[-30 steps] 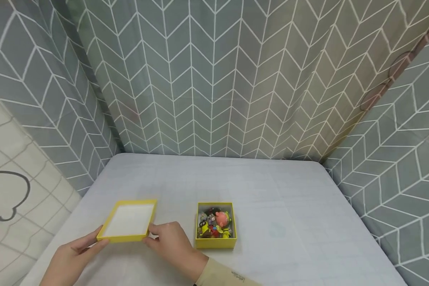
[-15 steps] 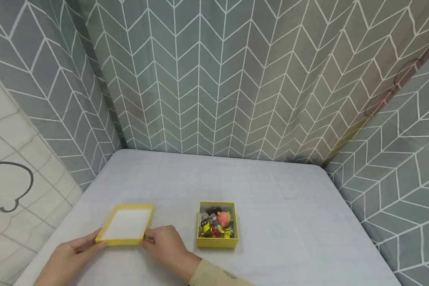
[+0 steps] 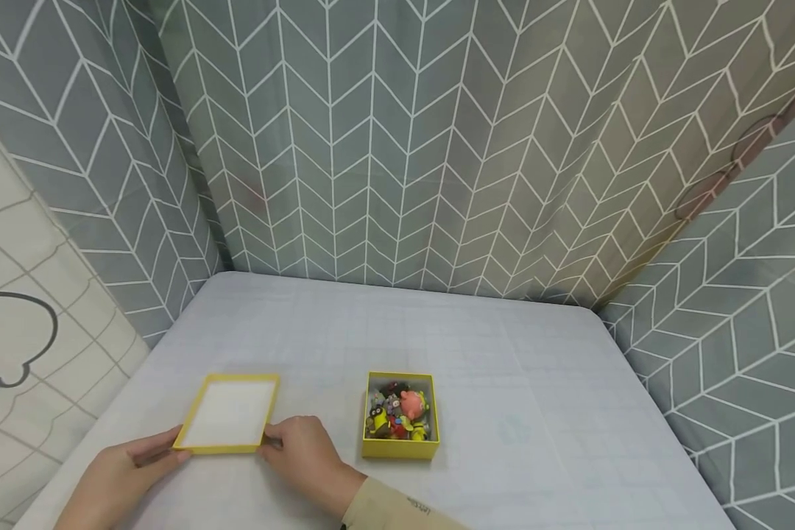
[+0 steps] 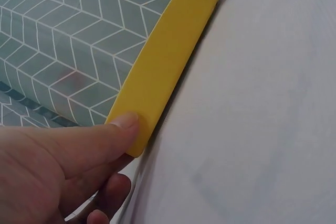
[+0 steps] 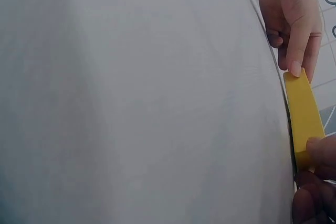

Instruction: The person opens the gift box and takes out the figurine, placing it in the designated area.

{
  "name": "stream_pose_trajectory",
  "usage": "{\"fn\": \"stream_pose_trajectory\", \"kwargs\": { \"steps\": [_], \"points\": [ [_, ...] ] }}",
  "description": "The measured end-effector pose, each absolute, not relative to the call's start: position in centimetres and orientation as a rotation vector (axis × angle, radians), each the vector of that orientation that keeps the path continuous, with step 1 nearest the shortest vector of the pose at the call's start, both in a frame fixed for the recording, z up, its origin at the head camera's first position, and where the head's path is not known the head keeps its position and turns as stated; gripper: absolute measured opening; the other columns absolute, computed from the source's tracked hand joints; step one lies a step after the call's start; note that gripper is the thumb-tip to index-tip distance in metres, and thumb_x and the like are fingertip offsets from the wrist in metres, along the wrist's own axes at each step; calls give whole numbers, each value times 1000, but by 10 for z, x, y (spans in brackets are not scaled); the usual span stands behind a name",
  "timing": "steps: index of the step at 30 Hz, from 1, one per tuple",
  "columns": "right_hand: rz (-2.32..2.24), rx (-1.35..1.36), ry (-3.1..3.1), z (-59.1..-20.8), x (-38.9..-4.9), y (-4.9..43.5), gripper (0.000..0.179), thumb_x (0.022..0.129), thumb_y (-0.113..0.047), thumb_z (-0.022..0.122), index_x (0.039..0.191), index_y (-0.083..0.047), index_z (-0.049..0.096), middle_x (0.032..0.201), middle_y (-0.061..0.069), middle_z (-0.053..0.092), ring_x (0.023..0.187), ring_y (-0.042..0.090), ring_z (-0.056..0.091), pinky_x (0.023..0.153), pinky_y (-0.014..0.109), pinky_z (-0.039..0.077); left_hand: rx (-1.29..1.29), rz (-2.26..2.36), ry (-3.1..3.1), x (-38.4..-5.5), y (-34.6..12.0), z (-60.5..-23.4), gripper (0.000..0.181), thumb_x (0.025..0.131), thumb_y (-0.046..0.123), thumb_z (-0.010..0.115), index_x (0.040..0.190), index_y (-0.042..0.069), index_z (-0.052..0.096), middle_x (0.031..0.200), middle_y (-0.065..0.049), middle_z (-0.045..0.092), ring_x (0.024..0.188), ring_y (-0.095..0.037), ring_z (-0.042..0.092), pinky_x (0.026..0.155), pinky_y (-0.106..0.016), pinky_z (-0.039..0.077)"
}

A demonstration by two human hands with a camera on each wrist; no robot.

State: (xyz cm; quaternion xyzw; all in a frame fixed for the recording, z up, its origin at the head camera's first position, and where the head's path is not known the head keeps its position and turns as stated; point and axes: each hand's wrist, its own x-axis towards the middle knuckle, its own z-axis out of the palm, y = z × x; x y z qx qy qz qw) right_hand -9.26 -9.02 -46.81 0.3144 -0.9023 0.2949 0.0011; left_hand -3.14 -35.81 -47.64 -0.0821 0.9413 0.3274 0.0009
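Observation:
A shallow yellow box lid (image 3: 230, 412) lies with its white inside facing up at the left of the table. My left hand (image 3: 115, 475) pinches its near left corner, thumb on the yellow side (image 4: 160, 72) in the left wrist view. At the near right corner, my right hand (image 3: 308, 458) pinches the lid between thumb and fingers. Both hands also show in the right wrist view around the lid's yellow side (image 5: 303, 111). To the right of my right hand stands an open yellow box (image 3: 400, 450), filled with several small toy figures (image 3: 396, 417), one of them pink.
A pale cloth covers the table (image 3: 503, 368), which stretches to the back and right of the box. Grey curtains (image 3: 384, 147) with a white zigzag pattern hang behind and at both sides. A white tile-patterned cloth (image 3: 13, 353) hangs at the left.
The lid has come down toward the table and slightly left, with both hands still holding its near corners. The box of figures stays in place; the head view has shifted a little.

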Motion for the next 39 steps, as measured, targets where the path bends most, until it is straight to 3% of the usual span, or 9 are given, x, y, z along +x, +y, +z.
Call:
{"fn": "stream_pose_trajectory", "kwargs": {
  "steps": [5, 20, 26, 28, 30, 33, 39],
  "points": [
    [885, 992, -2817, -470, -92, -93, 19, 88, -25, 76, 107, -21, 79, 97, -14, 73, 89, -12, 59, 73, 5, 45, -316, 1012, 2945, -32, -361, -477, 78, 82, 62, 71, 130, 0, 63, 108, -20, 71, 109, -46, 60, 84, -62, 48],
    [920, 1013, -2829, -468, -91, -91, 13, 91, -23, 73, 102, -23, 80, 90, -20, 71, 77, -16, 53, 65, 4, 41, -394, 975, 2888, -35, -359, -475, 85, 81, 65, 68, 133, -2, 59, 113, -23, 68, 113, -48, 57, 86, -68, 43],
    [998, 960, -2858, -463, -90, -86, 25, 92, -22, 71, 116, -18, 76, 98, -16, 71, 76, -13, 52, 66, 5, 42, -315, 926, 2953, -29, -366, -460, 85, 84, 63, 67, 140, 1, 53, 121, -27, 63, 119, -58, 46, 86, -69, 40],
    [1034, 940, -2865, -459, -90, -84, 31, 91, -23, 72, 122, -18, 73, 101, -16, 70, 74, -11, 53, 65, 6, 42, -272, 897, 3014, -27, -368, -453, 81, 86, 60, 68, 140, 2, 54, 125, -25, 62, 109, -55, 55, 81, -62, 46],
    [1089, 928, -2864, -454, -89, -81, 35, 91, -25, 73, 125, -18, 71, 103, -16, 69, 75, -10, 54, 64, 7, 43, -236, 886, 3068, -26, -367, -447, 78, 86, 58, 70, 140, 3, 55, 128, -23, 61, 96, -42, 64, 73, -49, 51],
    [1171, 929, -2820, -445, -85, -72, 37, 91, -25, 74, 127, -18, 70, 109, -15, 69, 79, -9, 57, 66, 6, 44, -176, 911, 3104, -27, -356, -439, 77, 85, 55, 72, 142, 7, 54, 131, -19, 61, 85, -26, 65, 63, -33, 47],
    [1175, 1036, -2632, -428, -79, -39, 35, 92, -22, 72, 127, -14, 69, 114, -7, 69, 82, -7, 59, 68, 4, 45, -73, 1022, 3092, -37, -322, -430, 84, 80, 54, 77, 149, 15, 47, 130, -17, 62, 98, -37, 64, 71, -37, 49]
  ]
}}
